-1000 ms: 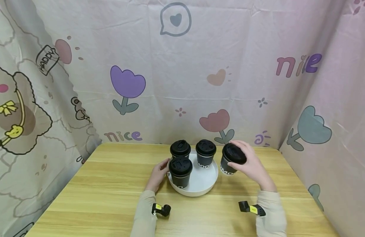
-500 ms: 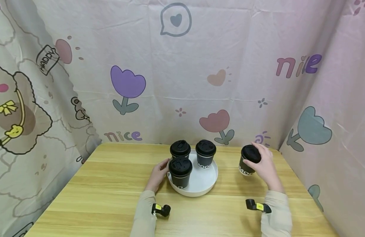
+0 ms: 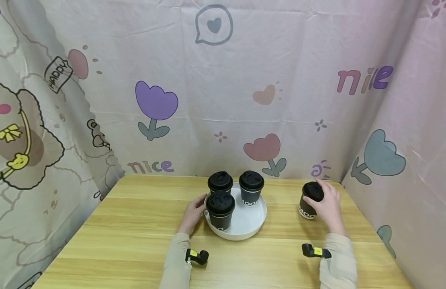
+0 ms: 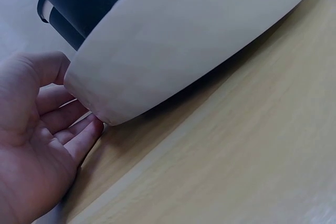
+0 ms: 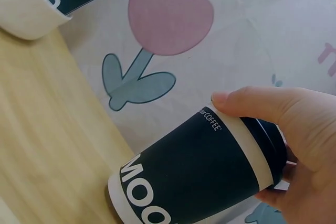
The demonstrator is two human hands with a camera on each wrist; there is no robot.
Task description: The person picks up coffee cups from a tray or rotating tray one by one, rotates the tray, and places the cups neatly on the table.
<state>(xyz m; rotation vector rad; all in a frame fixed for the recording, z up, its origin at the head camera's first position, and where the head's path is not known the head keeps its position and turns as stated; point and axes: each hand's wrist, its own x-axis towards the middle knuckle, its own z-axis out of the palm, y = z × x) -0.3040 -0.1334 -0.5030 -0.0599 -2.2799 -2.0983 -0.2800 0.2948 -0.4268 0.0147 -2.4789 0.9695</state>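
Note:
My right hand [image 3: 328, 204] holds a black lidded coffee cup [image 5: 189, 171] by its lid and upper rim, right of the tray. The cup is upright, its base at the tabletop; whether it bears on the wood I cannot tell. My left hand [image 3: 192, 214] grips the left side of a round white tray [image 3: 250, 224], thumb at the rim and fingers against the lower side. On the tray stand three similar cups: one at the back left [image 3: 220, 182], one at the back right [image 3: 251, 188] and one at the front left [image 3: 221, 210].
A light wooden table [image 3: 129, 237] lies under everything, its back edge close to a printed cloth curtain [image 3: 215, 100]. More cloth hangs at both sides. Each sleeve carries a small black camera, one on the left wrist [image 3: 197, 256] and one on the right [image 3: 316, 251].
My right hand has carried its cup rightward, away from the tray, and then lowered it to the table. My left hand, the tray and the cups on it have stayed put.

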